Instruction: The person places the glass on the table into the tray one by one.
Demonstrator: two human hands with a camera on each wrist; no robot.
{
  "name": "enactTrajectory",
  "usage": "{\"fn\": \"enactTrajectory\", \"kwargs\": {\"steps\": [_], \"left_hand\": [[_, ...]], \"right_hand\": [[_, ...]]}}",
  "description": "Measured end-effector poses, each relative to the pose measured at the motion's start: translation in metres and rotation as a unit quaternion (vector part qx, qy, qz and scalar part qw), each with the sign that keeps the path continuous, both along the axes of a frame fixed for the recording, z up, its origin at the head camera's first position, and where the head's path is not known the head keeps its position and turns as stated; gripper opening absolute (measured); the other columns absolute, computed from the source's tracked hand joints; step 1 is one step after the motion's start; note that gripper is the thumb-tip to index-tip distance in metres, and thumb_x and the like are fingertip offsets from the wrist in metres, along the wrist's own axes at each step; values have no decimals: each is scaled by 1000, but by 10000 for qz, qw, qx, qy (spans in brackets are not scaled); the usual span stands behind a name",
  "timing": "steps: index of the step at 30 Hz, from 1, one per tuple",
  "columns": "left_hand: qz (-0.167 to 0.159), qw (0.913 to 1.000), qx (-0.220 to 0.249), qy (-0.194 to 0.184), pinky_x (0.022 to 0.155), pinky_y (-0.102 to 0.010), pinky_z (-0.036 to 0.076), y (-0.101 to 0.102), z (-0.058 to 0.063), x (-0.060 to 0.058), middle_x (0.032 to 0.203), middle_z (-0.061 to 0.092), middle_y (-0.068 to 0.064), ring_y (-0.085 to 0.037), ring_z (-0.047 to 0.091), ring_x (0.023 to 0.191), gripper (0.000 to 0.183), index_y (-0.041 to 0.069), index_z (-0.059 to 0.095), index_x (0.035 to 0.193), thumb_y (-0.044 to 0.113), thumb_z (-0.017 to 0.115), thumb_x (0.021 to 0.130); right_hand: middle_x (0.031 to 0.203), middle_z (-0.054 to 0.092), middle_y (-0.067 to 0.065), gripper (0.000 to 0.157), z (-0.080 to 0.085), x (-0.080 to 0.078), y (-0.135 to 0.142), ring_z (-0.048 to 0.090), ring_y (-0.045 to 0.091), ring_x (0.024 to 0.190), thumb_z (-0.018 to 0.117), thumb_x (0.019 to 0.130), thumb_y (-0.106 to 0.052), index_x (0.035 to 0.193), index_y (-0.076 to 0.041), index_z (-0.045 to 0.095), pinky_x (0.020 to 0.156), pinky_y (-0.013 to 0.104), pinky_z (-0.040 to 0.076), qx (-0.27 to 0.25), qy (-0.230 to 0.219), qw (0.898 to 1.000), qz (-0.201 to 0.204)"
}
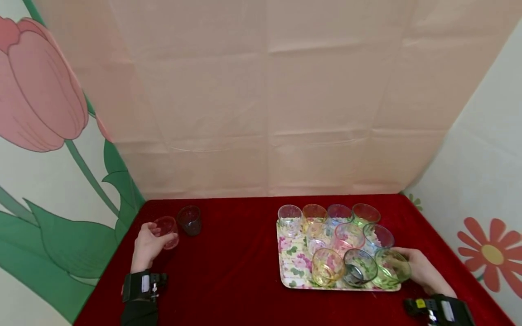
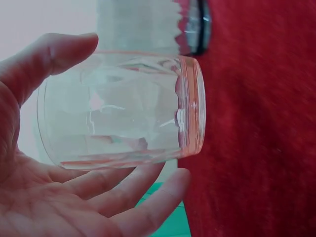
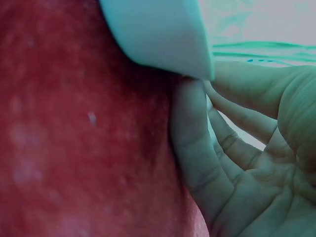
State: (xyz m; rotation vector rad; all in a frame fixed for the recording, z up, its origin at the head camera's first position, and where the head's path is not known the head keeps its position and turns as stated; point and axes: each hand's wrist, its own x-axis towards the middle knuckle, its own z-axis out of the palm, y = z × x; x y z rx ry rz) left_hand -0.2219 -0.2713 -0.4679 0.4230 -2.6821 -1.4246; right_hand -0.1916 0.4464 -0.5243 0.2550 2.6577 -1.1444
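Observation:
At the left of the red cloth my left hand [image 1: 149,244] grips a reddish-pink glass [image 1: 171,243]. In the left wrist view, the thumb lies along one side of this faceted glass [image 2: 123,113] and the fingers pass round the other. A dark grey glass [image 1: 190,222] stands just behind it. Over on the right, my right hand [image 1: 424,271] is at the right edge of a floral tray [image 1: 290,271], partly seen through a green glass [image 1: 392,269]. The right wrist view shows its thumb and fingers pinching the tray's white edge [image 3: 163,39].
Several tinted glasses stand close together on the tray, among them a yellow one [image 1: 327,268], a grey one [image 1: 360,268] and a pink one [image 1: 348,237]. Red cloth [image 1: 236,262] lies between the hands. A beige backdrop [image 1: 261,113] rises behind the table.

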Motion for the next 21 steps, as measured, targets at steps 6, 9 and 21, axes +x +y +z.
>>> {"fn": "enactTrajectory", "kwargs": {"steps": [6,9,21], "left_hand": [[469,9970,529,302,96,-49,45,7,11,3,136,46,-30,-42,48,125,81,-8,28,145,25,78,90],[708,9928,798,545,90,-40,45,11,16,4,136,45,-29,-41,47,124,81,-6,27,146,22,78,89],[743,9822,1100,1330,71,-8,39,30,19,-1,136,46,-26,-36,47,121,78,-1,33,145,13,81,85]], "right_hand": [[108,71,18,64,4,3,1,56,25,91,78,89,-43,123,10,66,68,34,51,172,-121,9998,-53],[103,72,13,59,6,5,0,54,24,87,80,87,-44,117,7,71,65,33,48,325,-149,9993,-44],[85,65,4,53,9,7,-5,53,20,74,81,85,-44,107,4,75,60,32,48,585,-306,9978,107]]}}
